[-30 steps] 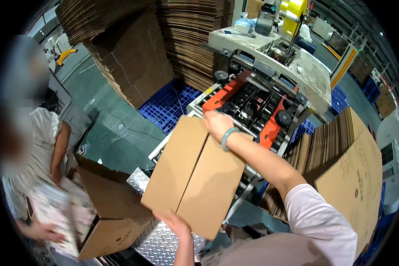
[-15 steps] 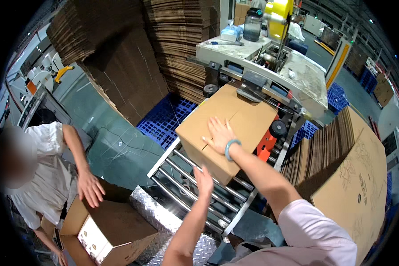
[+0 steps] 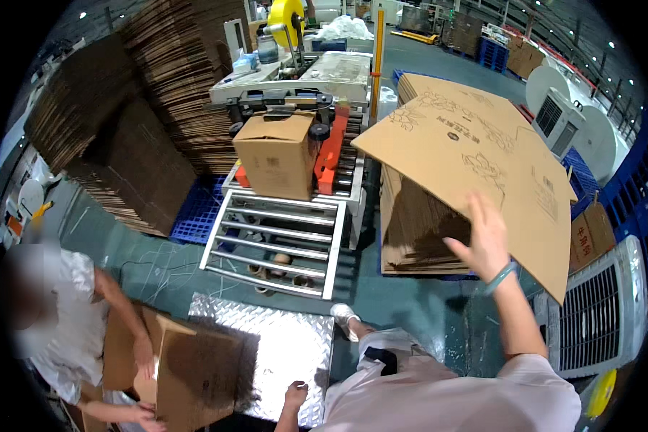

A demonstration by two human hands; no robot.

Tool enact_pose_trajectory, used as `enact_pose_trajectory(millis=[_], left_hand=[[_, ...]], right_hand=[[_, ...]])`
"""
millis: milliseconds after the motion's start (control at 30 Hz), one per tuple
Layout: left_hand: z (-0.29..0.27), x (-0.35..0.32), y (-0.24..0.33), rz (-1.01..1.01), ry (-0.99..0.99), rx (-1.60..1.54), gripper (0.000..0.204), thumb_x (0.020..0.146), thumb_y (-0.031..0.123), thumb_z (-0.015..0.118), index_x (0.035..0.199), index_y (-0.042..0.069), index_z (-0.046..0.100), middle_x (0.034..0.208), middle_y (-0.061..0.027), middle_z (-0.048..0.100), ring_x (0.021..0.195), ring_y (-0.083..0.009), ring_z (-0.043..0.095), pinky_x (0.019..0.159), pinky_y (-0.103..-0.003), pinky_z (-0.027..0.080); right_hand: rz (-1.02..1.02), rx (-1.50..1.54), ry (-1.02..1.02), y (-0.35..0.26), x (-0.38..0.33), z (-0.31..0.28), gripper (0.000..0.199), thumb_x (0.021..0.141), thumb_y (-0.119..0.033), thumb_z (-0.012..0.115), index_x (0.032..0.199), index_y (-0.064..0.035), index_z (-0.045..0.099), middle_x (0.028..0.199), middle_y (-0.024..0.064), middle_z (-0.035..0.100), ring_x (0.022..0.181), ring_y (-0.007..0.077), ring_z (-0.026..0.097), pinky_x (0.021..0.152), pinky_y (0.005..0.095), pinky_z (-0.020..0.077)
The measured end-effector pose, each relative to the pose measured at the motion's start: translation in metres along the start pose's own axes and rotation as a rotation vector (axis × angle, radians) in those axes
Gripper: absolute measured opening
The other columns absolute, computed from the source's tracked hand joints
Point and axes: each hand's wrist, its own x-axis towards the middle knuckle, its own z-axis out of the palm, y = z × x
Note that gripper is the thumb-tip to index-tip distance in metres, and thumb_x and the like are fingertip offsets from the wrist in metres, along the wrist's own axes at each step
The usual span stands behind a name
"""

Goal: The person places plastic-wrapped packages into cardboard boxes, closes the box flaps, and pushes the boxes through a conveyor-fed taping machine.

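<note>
While holding the right hand with thumb and fingers apart, cannot tell whether touching the cardboard sheet just beyond the fingertips. Seemingly at a fetching step, with the left hand curled in; likely calls for pinching the sheet's edge.

We see a flat, tan cardboard sheet, printed with dark floral line drawings, lying atop the carton stack, its near edge overhanging.
</note>
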Motion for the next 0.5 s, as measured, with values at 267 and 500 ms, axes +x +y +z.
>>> enact_pose_trajectory(millis=[267,500], left_hand=[[-0.068,-0.077,-0.021,0.315,0.348,0.213,0.049,0.082,0.032,0.062,0.117,-0.001,0.054,0.099,-0.0176,0.065,0.083,-0.0235,0.064,0.076,-0.034,0.050],[-0.122,-0.281,0.102,0.861,0.991,-0.016,0.071,0.077,0.024,0.069,0.133,-0.002,0.034,0.129,-0.0233,0.042,0.115,-0.0376,0.046,0.094,-0.040,0.041]], right_hand=[[-0.075,-0.302,-0.010,0.099,0.008,-0.062,0.036,0.078,-0.001,0.047,0.108,-0.0146,0.064,0.078,0.0235,0.062,0.073,0.0392,0.061,0.067,0.0472,0.0494],[-0.980,-0.568,-0.202,-0.156,0.060,-0.279,0.021,0.081,-0.010,0.057,0.101,-0.0104,0.064,0.068,0.0132,0.063,0.062,0.0269,0.063,0.058,0.0377,0.0496]])
